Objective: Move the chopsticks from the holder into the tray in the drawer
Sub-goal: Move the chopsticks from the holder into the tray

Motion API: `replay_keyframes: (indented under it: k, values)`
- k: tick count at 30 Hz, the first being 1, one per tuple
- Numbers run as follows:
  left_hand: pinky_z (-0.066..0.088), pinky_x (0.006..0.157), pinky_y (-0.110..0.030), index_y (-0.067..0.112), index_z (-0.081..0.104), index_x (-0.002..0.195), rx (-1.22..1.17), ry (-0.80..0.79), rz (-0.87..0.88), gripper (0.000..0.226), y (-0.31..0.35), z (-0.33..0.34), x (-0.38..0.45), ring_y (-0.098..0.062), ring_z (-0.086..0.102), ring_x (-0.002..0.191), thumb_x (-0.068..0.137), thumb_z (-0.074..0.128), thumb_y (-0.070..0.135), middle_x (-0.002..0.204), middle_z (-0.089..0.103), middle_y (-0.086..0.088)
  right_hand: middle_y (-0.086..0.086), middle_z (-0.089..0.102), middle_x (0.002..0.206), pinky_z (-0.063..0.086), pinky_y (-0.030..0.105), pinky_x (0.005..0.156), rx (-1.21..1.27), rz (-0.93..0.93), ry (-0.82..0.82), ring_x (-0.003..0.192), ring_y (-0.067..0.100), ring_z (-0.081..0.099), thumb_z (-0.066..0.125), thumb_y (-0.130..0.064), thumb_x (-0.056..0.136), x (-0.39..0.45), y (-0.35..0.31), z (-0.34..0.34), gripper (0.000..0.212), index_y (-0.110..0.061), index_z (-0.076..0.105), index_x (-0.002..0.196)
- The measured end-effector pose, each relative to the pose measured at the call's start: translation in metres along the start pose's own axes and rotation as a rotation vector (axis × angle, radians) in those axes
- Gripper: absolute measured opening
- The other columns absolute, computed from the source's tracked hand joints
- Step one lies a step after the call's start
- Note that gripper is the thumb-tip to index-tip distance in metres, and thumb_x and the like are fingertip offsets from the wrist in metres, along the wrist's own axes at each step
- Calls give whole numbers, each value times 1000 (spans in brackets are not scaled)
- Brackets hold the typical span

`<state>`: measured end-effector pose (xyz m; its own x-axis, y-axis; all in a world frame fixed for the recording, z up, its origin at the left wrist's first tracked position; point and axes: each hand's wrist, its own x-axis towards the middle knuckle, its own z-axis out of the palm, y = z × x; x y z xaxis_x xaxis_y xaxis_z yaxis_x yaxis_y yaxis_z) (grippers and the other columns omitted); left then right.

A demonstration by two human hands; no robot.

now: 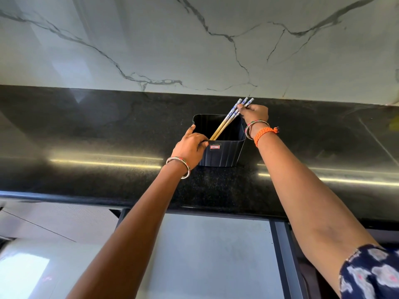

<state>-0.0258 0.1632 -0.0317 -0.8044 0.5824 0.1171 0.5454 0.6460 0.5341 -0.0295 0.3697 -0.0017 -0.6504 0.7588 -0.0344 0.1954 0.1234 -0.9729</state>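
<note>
1. Black, glossy stone forms the countertop, and on it a dark ribbed plastic holder is seen standing upright, its square mouth open to the camera.
2. A small red and white label is stuck on the near wall of the holder, just under the rim.
3. A bundle of chopsticks is seen inside the holder, with pale wooden lower ends resting against the near left inner corner and blue and white patterned tops leaning out over the far right rim.
4. The patterned tops are pinched by the fingertips of the right hand, which is placed just beyond the far right corner of the holder; the chopsticks are grasped but are still in the holder.
5. The near left rim of the holder is gripped by the left hand, with the thumb hooked over the edge and the index finger laid along the left rim.
6. A beaded bangle is worn on the left wrist; a second bangle and an orange braided thread are worn on the right wrist.
7. Behind the holder, a white marble backsplash with grey veins is seen.
8. Nearer than the holder, below the counter edge, a grey panel is visible; no tray can be made out there.
</note>
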Motion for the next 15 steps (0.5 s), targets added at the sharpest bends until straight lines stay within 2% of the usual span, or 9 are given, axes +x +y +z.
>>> replay_keyframes:
  k: [4,7,9,11,12,14,15]
  values:
    - [34,111,-43,13,56,121,11,-5,9,30,6,-7,-3,-20,17,146,93,44,13,137,53,-5,14,72,82,50,15,56,44,-96,160,70,17,64,68,-18,84,-10,-12,-14,21,0,74,94]
    - [32,114,-40,16,50,129,-47,63,32,43,12,-11,-16,-22,27,143,89,43,3,146,43,-6,13,70,70,60,33,69,143,-157,303,63,18,65,68,-18,82,-23,-28,-40,20,1,75,84]
    - [38,108,-37,15,51,129,-104,117,41,46,16,-14,-32,-26,39,135,86,43,-1,143,46,-7,7,66,62,61,38,71,235,-172,381,59,17,64,68,-17,82,-38,-33,-57,19,1,74,81]
    - [47,96,-34,13,53,126,-169,171,48,45,22,-16,-53,-29,56,116,85,43,-3,134,54,-8,4,64,61,61,37,70,338,-186,460,54,15,62,67,-14,83,-63,-35,-73,18,2,73,82]
    - [49,90,-28,13,54,125,-206,189,43,44,24,-16,-65,-26,62,104,85,43,-3,130,57,-8,5,65,62,61,35,68,388,-187,490,53,14,62,66,-13,83,-78,-35,-80,17,3,73,84]
    - [48,79,-18,13,55,125,-291,204,3,42,25,-15,-87,-13,60,79,87,45,-2,123,61,-9,10,66,68,61,32,64,458,-177,525,54,12,63,67,-11,84,-107,-30,-91,17,5,72,87]
    - [46,79,-17,13,55,125,-334,204,-26,41,25,-14,-98,-7,56,75,88,45,-1,120,62,-11,12,67,70,61,31,62,476,-172,533,55,12,63,67,-12,84,-122,-24,-96,18,6,71,88]
